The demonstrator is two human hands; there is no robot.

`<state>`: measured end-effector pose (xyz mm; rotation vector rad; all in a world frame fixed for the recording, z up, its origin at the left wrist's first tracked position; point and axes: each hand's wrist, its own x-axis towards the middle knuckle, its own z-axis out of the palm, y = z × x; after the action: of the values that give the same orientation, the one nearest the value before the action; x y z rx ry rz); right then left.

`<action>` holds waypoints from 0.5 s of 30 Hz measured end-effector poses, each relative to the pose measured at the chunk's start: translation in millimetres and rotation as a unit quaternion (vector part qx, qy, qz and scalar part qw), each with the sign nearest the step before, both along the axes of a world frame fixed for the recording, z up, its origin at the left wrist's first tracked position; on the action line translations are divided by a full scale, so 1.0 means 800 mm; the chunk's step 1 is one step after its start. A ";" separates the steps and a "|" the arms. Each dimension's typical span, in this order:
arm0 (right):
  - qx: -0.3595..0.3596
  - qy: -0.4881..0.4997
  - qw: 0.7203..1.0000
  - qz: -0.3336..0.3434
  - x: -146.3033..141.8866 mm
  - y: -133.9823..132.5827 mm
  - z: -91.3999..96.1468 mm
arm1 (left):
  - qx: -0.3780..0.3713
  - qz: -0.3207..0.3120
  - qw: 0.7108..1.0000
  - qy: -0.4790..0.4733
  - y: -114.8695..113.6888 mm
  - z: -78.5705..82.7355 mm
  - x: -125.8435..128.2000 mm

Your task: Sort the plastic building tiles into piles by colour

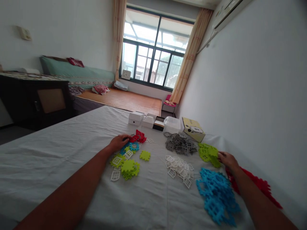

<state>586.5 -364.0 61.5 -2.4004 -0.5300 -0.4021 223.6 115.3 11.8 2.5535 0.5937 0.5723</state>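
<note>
My left hand (119, 141) reaches across the white sheet (59, 159) and its fingers close on a red interlocking tile (138, 137) at the far end of a joined cluster of blue, green and white tiles (127, 158). My right hand (227, 158) rests at the edge of the lime green tile pile (208, 152), its fingers curled on a green piece. A blue tile pile (217, 195) lies just in front of that hand. A red tile pile (260, 185) lies under my right forearm.
A grey tile pile (181, 143) and a white tile pile (179, 167) lie mid-table. White boxes (136, 118), a clear plastic tub (172, 124) and a yellow carton (193, 129) line the far edge. A wall runs close on the right.
</note>
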 end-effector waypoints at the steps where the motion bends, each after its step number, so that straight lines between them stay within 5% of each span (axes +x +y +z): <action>1: -0.004 -0.005 1.000 -0.008 0.000 0.004 0.002 | -0.004 0.001 1.000 0.000 -0.001 0.001 0.000; 4: -0.049 -0.035 0.998 0.016 -0.028 0.043 0.009 | -0.010 0.009 1.000 0.006 -0.006 0.003 -0.001; 7: -0.090 -0.016 0.976 0.198 -0.108 0.111 0.012 | -0.004 0.010 1.000 0.010 -0.010 0.005 -0.002; 12: -0.094 -0.001 0.855 0.510 -0.304 0.214 0.003 | 0.009 0.001 1.000 0.000 -0.012 0.003 -0.006; 15: -0.123 -0.057 0.814 0.565 -0.380 0.254 -0.003 | 0.009 -0.001 1.000 -0.005 -0.012 0.001 -0.007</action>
<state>282.7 -160.4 59.0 -1.8227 -1.9801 0.0787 218.0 105.6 12.7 2.5672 0.5838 0.5922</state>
